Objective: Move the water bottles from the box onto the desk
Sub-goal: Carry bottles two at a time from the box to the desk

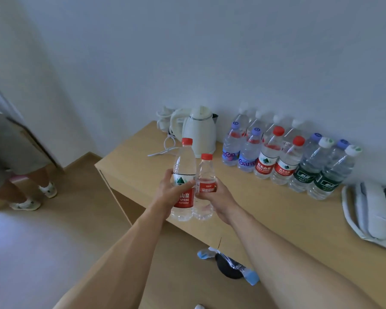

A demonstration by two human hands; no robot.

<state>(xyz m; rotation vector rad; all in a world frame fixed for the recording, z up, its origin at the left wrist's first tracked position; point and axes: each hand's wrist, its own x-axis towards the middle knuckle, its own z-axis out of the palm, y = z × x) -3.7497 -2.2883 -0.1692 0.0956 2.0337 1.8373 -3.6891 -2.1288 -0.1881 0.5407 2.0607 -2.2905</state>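
Observation:
My left hand (168, 192) grips a tall clear water bottle (184, 161) with a red cap and red label. My right hand (218, 197) grips a shorter red-capped bottle (206, 172) right beside it. Both bottles are upright and held side by side above the front left part of the light wooden desk (265, 215). Several water bottles (283, 161) with purple, red and white caps stand in rows at the back of the desk against the wall. The box is out of view.
A white electric kettle (201, 132) with its cord stands at the desk's back left. A white telephone (374, 212) lies at the right edge. A person's legs (20, 179) stand on the floor at the left. A dark object with blue wrapping (232, 266) lies under the desk.

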